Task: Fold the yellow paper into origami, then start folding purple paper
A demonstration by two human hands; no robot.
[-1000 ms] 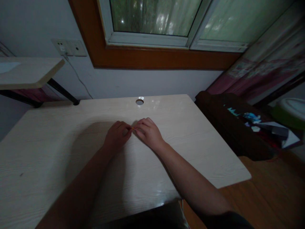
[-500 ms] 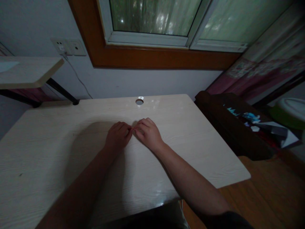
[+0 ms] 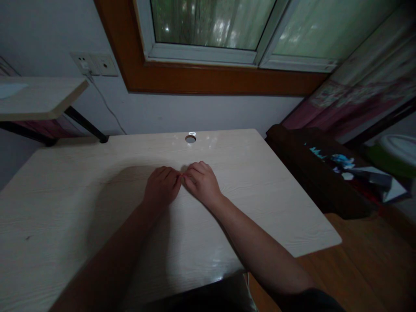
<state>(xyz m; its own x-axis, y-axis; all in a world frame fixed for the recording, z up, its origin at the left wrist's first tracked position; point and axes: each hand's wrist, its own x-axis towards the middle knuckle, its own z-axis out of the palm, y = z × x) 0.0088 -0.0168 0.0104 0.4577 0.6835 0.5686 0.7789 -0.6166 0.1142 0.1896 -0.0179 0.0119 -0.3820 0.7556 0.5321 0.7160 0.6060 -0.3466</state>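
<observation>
Both my hands rest side by side on the pale wooden desk, near its middle. My left hand has its fingers curled in, thumb and fingertips pinched toward the right hand. My right hand is curled the same way, its fingertips meeting those of the left. Whatever sits between the fingertips is too small and dark to make out now. A round cable hole lies in the desk just beyond the hands.
A raised side shelf on black legs stands at the left. Wall sockets with a white cable are on the wall under the window. A dark cluttered cabinet stands right of the desk, above the wooden floor.
A small orange bit showed between the fingertips a second ago and is now hidden. The hands have barely moved.
</observation>
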